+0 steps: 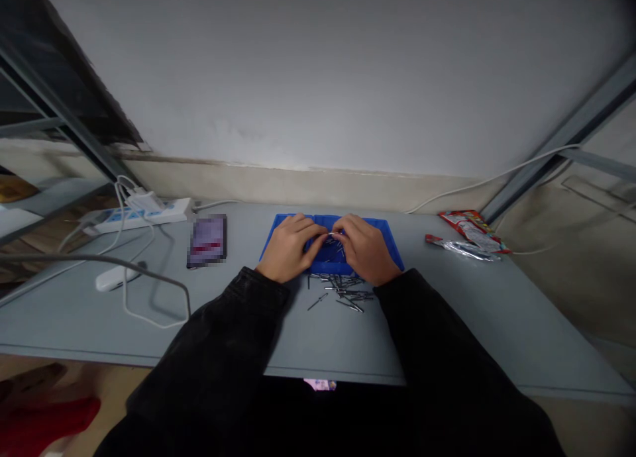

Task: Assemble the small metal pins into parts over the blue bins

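Over a blue tray (328, 268), my left hand (291, 248) and my right hand (365, 248) meet with their fingertips almost touching. Both pinch a small, thin metal piece (334, 233) between thumb and forefinger. Inside the tray, between the hands, lie some small metal pieces (340, 246). A loose pile of thin dark metal pins (348, 291) rests on the grey table just in front of the tray. My hands hide parts of the tray's left and right compartments.
On the left are a pixelated phone-like object (207, 240), a white power strip (144, 215) with looping cables and a white device (115, 277). A red packet (472, 228) and silver wrapper (470, 250) lie on the right. A wall stands behind the table.
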Demonstrator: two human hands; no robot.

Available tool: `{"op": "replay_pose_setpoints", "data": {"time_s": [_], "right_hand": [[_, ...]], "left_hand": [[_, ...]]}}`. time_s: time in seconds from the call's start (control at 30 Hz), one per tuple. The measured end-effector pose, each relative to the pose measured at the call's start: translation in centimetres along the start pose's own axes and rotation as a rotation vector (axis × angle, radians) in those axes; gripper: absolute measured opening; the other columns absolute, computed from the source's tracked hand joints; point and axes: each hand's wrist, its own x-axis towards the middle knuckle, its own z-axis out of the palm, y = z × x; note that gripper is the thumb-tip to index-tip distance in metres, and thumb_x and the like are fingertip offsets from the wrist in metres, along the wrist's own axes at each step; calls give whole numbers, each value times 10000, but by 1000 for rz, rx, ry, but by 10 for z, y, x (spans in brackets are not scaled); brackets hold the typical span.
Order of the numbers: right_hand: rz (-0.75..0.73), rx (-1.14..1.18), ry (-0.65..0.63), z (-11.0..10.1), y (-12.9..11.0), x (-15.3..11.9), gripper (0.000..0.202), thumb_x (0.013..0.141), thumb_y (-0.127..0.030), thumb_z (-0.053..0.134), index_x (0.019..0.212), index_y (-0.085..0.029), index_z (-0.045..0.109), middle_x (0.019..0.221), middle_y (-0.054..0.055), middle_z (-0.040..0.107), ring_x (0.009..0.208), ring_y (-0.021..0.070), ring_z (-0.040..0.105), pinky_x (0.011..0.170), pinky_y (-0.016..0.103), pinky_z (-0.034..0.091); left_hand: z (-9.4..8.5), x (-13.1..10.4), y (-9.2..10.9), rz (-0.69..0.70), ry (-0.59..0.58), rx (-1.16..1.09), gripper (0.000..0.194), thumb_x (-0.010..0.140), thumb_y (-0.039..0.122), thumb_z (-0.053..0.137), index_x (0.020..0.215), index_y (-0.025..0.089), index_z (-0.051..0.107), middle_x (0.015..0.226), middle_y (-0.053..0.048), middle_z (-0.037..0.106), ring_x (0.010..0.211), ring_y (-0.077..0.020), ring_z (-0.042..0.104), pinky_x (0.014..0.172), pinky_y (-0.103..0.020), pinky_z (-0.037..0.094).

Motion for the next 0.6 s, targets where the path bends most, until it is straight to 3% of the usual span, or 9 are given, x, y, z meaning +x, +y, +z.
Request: {"op": "replay_pose_setpoints", "data": {"time_s": [0.6], "right_hand": [[-2,-26,-1,1,0,0,193,1043,-240,419,927,-202,568,909,55,630,873,188,570,817,336,463]], "left_hand": [[-1,0,-1,-15,-3,-23,215,1024,307,528,1017,190,708,929,-56,717,880,-197,585,820,-361,444]]}}
